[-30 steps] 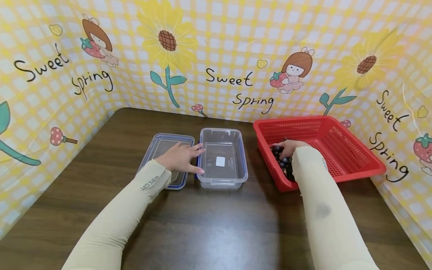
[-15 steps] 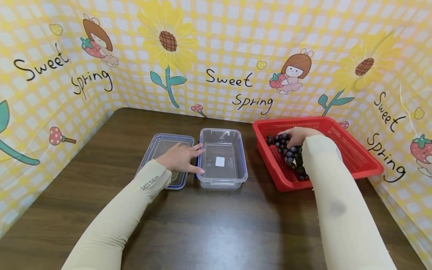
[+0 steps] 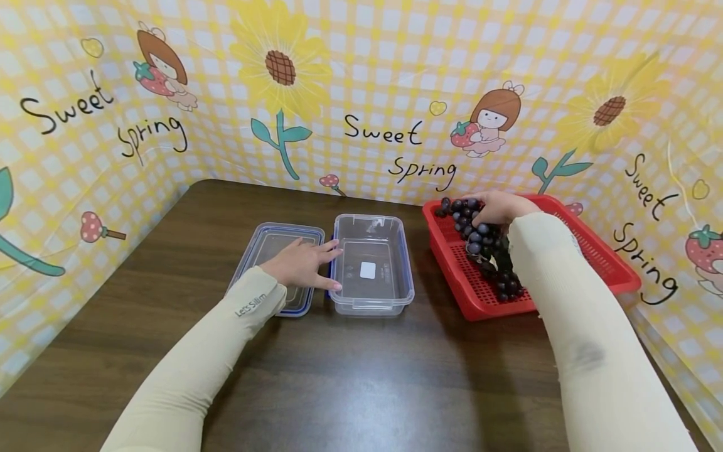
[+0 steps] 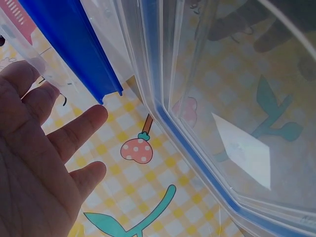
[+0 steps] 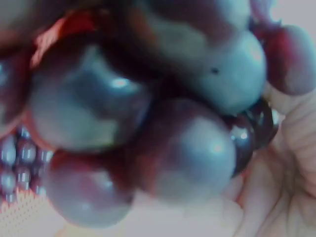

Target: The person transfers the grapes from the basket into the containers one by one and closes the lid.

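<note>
My right hand grips a bunch of dark purple grapes over the red basket. Close up in the right wrist view, grapes fill the middle, with the palm beside them. More grapes hang or lie lower, toward the basket's front. My left hand has its fingers spread, fingertips at the left side of a clear plastic food container. In the left wrist view its straight fingers are near a blue latch.
The container's clear lid with a blue seal lies on the dark wooden table, partly under my left hand. A yellow checked cloth with printed flowers rises along the table's back and sides. The basket stands at the table's right.
My right hand has risen from low inside the basket, moving up and back with the grapes, so more of the bunch shows. My left hand stays where it was.
</note>
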The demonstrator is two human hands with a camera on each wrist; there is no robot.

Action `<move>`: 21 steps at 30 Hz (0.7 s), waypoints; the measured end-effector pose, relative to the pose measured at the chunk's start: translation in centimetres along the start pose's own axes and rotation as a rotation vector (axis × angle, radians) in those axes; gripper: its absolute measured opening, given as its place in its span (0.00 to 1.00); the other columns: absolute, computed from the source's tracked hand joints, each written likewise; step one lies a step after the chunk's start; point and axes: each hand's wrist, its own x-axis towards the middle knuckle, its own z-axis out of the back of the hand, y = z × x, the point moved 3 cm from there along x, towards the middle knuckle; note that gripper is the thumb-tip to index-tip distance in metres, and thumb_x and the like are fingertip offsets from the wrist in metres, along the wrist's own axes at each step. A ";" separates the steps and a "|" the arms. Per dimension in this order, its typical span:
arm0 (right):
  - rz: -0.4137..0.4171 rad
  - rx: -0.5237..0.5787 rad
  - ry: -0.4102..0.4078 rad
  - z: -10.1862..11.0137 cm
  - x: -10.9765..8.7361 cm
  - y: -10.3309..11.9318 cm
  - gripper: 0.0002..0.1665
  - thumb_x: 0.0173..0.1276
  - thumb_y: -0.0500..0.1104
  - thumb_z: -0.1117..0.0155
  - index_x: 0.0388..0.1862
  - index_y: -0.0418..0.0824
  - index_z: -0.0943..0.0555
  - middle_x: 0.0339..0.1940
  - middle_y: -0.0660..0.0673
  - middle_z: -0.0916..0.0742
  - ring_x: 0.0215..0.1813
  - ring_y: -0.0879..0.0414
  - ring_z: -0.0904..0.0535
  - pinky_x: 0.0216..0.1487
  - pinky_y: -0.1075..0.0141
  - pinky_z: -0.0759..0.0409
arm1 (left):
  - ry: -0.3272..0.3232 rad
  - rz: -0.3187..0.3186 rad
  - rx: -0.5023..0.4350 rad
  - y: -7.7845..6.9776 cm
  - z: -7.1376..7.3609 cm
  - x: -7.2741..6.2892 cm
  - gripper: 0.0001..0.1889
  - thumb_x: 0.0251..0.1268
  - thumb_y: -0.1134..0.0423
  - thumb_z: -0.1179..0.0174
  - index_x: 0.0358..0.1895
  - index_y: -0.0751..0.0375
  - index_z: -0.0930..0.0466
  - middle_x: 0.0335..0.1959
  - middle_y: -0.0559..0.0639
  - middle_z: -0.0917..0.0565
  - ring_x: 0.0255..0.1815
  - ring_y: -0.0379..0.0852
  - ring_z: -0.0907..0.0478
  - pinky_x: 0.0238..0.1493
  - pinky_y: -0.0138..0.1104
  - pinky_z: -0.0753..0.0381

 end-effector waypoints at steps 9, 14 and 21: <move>-0.113 0.323 -0.007 -1.1 0.6 4.3 0.38 0.68 0.35 0.46 0.76 0.46 0.42 0.68 0.26 0.38 0.58 0.30 0.31 0.41 0.44 0.18 | 0.002 0.015 -0.021 -0.1 0.1 -0.3 0.45 0.59 0.33 0.43 0.74 0.57 0.42 0.76 0.54 0.48 0.70 0.64 0.41 0.69 0.61 0.56; -0.061 0.294 -0.020 -1.8 1.6 7.3 0.37 0.68 0.34 0.45 0.75 0.46 0.40 0.68 0.27 0.37 0.60 0.31 0.32 0.39 0.44 0.18 | 0.002 0.017 -0.007 0.0 -0.1 -0.3 0.45 0.59 0.33 0.44 0.74 0.57 0.43 0.76 0.53 0.48 0.70 0.62 0.41 0.69 0.61 0.57; 0.014 0.306 -0.059 -3.1 2.7 11.6 0.37 0.63 0.33 0.40 0.72 0.47 0.34 0.68 0.33 0.33 0.63 0.40 0.34 0.61 0.49 0.29 | 0.007 0.015 -0.007 0.1 -0.2 -0.1 0.45 0.59 0.33 0.45 0.74 0.57 0.43 0.76 0.53 0.49 0.71 0.61 0.41 0.69 0.61 0.58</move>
